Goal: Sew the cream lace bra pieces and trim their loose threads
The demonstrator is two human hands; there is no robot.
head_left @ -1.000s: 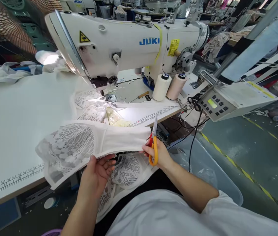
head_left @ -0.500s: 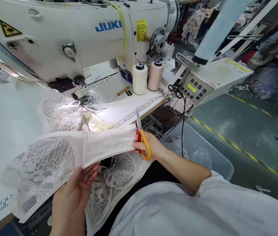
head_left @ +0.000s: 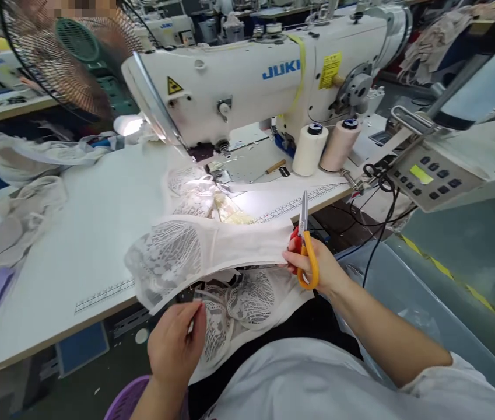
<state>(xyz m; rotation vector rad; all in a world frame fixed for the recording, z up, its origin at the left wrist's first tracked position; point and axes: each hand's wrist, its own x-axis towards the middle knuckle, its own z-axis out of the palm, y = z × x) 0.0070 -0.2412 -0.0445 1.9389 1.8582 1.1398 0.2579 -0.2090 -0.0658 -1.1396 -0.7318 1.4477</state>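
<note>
My right hand (head_left: 317,262) holds scissors (head_left: 307,256) with orange and red handles, blades pointing up, and pinches the end of a white lace bra (head_left: 247,239). That bra stretches leftward over the table edge. Just below it, my left hand (head_left: 177,338) is closed, thumb against the curled fingers; whether something thin is between them I cannot make out. Another lace bra (head_left: 253,297) lies on my lap. More lace (head_left: 192,198) sits under the lit needle area of the sewing machine (head_left: 238,81).
Two thread cones (head_left: 311,150) and a wooden-handled tool (head_left: 276,167) are on the white table (head_left: 94,233). Bras (head_left: 24,216) lie at the left. A fan (head_left: 81,52) stands behind, a control box (head_left: 439,169) and plastic bin (head_left: 439,326) at the right.
My left hand has let go of the bra's lower edge and closed, moving down. The view has swung left and up, showing the fan and more table. My right hand keeps its hold.
</note>
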